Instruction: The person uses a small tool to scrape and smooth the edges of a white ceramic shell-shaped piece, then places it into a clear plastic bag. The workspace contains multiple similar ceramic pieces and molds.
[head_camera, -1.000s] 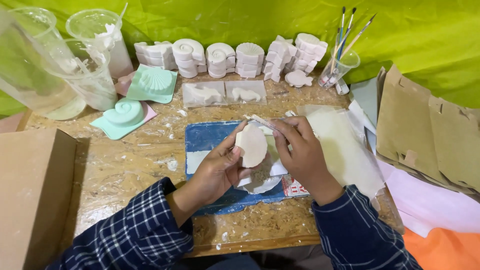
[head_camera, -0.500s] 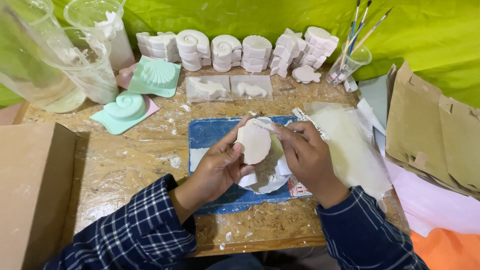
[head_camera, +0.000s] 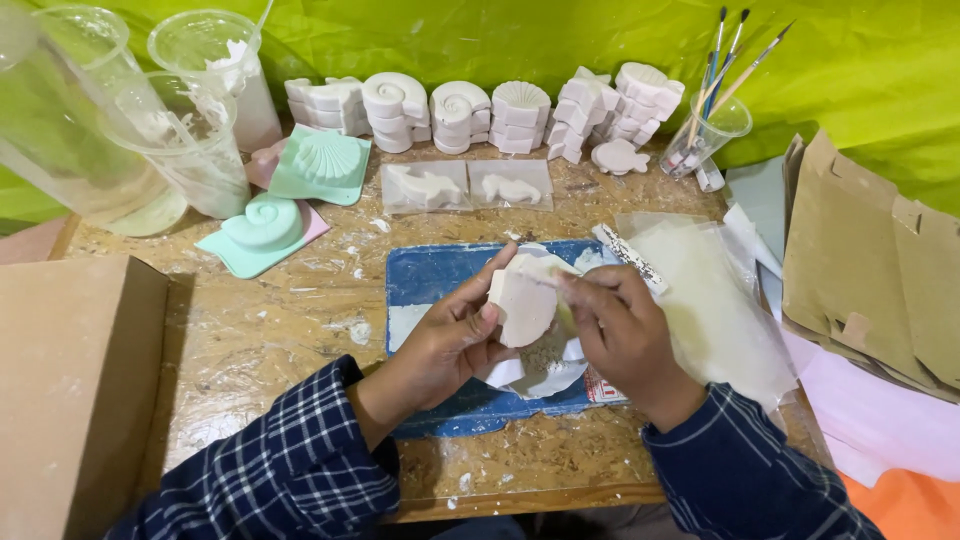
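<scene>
Left hand (head_camera: 450, 335) grips a white plaster cast (head_camera: 525, 305) above the blue mat (head_camera: 440, 275); right hand (head_camera: 615, 320) fingers pinch its edge. Finished shell casts (head_camera: 470, 115) already stacked in back; this 1 looks mid-trim.

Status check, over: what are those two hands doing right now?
Left hand cradles white plaster cast. Right hand pinches its top edge. Both above blue mat; nothing blocking, white scraps underneath.
</scene>
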